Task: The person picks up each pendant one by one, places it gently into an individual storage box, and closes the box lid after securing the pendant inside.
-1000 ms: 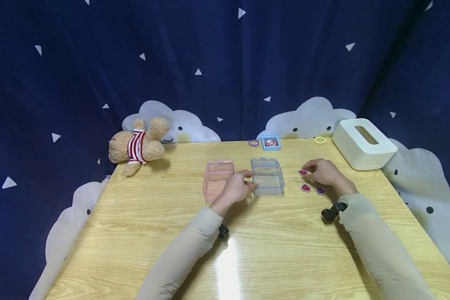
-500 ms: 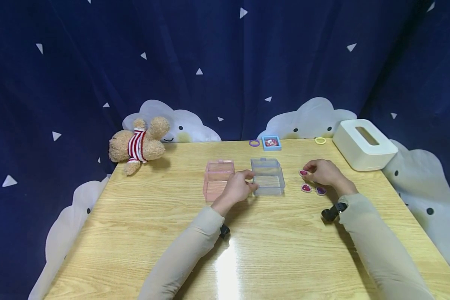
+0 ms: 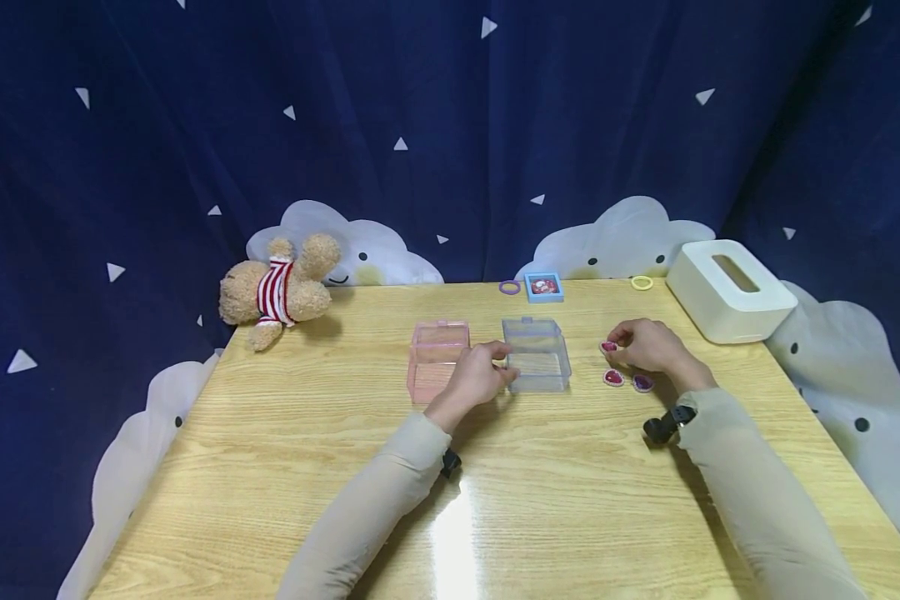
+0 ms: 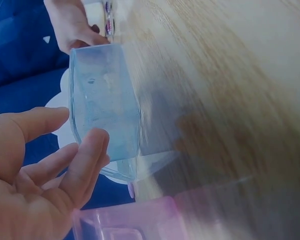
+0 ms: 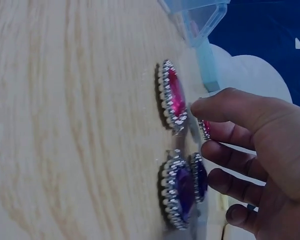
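Observation:
My left hand [image 3: 477,372] is at the left side of a clear blue plastic box [image 3: 537,371] whose lid is tipped back. In the left wrist view its thumb lies at the box rim and the relaxed fingers [image 4: 90,155] overlap the box wall. On the right, my right hand [image 3: 648,345] pinches a pink heart-shaped gem [image 3: 608,346] between thumb and forefinger, low over the table. A red-pink heart gem [image 3: 613,377] and a purple one [image 3: 642,382] with silver beaded rims lie just below. Another purple gem [image 5: 199,177] shows in the right wrist view, hidden from the head view.
A clear pink box [image 3: 429,383], lid back, stands left of the blue one. Along the back are a purple ring [image 3: 509,287], a blue-framed square [image 3: 544,287], a yellow ring [image 3: 641,283] and a white tissue box [image 3: 731,292]. A teddy bear [image 3: 273,292] lies at far left.

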`<state>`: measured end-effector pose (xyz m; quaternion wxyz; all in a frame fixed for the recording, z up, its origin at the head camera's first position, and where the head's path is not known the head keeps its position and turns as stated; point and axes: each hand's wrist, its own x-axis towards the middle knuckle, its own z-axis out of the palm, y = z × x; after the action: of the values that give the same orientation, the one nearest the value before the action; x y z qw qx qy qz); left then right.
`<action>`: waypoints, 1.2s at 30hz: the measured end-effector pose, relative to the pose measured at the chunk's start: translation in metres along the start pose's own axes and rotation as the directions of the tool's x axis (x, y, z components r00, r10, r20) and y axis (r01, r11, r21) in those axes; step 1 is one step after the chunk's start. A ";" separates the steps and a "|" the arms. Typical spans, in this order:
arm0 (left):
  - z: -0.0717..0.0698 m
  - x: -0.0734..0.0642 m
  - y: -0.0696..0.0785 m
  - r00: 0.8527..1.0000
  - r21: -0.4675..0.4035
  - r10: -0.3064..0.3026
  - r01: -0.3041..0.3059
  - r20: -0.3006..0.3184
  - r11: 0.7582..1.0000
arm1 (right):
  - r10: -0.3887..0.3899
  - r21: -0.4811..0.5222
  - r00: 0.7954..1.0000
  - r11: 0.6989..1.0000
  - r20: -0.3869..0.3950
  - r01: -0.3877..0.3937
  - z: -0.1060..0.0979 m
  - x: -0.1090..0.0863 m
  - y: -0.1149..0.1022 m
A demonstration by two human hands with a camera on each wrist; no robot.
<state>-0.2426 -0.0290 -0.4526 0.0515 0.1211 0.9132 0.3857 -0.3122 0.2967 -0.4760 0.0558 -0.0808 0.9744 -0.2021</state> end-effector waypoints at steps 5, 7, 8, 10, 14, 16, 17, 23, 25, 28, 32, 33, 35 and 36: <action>-0.001 0.000 0.001 1.000 0.004 0.000 0.000 0.009 1.000 | -0.006 0.068 1.000 0.998 0.001 0.005 -0.007 -0.002 -0.006; -0.001 0.000 0.002 1.000 0.012 0.002 -0.003 0.006 1.000 | -0.023 0.091 1.000 0.996 -0.003 0.023 -0.009 -0.002 -0.008; -0.002 0.000 0.002 1.000 0.017 0.004 -0.004 0.004 1.000 | -0.031 0.097 1.000 0.995 -0.006 0.031 -0.010 -0.002 -0.009; -0.002 0.000 0.002 1.000 0.018 0.007 -0.007 0.002 1.000 | -0.043 0.109 0.999 0.993 -0.010 0.044 -0.011 -0.002 -0.012; -0.002 0.000 0.002 1.000 0.020 0.009 -0.010 0.002 1.000 | -0.067 0.125 0.997 0.990 -0.023 0.070 -0.015 -0.004 -0.020; -0.002 0.001 0.002 1.000 0.022 0.009 -0.009 0.005 1.000 | -0.085 0.126 0.996 0.988 -0.031 0.088 -0.017 -0.005 -0.025; -0.002 0.001 0.002 1.000 0.024 0.007 -0.007 0.007 1.000 | -0.092 0.127 0.995 0.987 -0.033 0.096 -0.018 -0.006 -0.027; -0.001 0.001 0.001 1.000 0.045 -0.003 0.002 0.011 0.999 | -0.142 0.151 0.990 0.978 -0.021 0.143 -0.022 -0.010 -0.043; -0.001 0.002 0.001 1.000 0.040 -0.005 0.005 0.015 0.999 | -0.157 0.159 0.987 0.975 -0.019 0.158 -0.022 -0.011 -0.047; -0.001 0.002 0.001 1.000 0.040 -0.002 0.001 0.018 0.999 | -0.180 0.165 0.984 0.970 -0.022 0.181 -0.023 -0.013 -0.055; -0.001 0.001 0.002 1.000 0.036 0.006 -0.007 0.014 0.999 | -0.216 0.177 0.976 0.960 -0.018 0.216 -0.021 -0.014 -0.064; -0.001 0.001 0.003 1.000 0.034 0.004 -0.005 0.014 0.999 | -0.225 0.182 0.974 0.957 -0.015 0.224 -0.021 -0.013 -0.066; -0.002 0.001 0.003 1.000 0.032 -0.004 0.003 0.016 0.999 | -0.244 0.188 0.970 0.952 -0.006 0.241 -0.019 -0.014 -0.071; -0.001 0.001 0.003 1.000 0.033 -0.007 0.006 0.018 0.999 | -0.249 0.191 0.969 0.951 0.000 0.244 -0.018 -0.013 -0.073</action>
<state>-0.2431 -0.0276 -0.4494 0.0592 0.1225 0.9193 0.3693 -0.2917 0.2398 -0.4287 0.0493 -0.1987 0.9323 -0.2980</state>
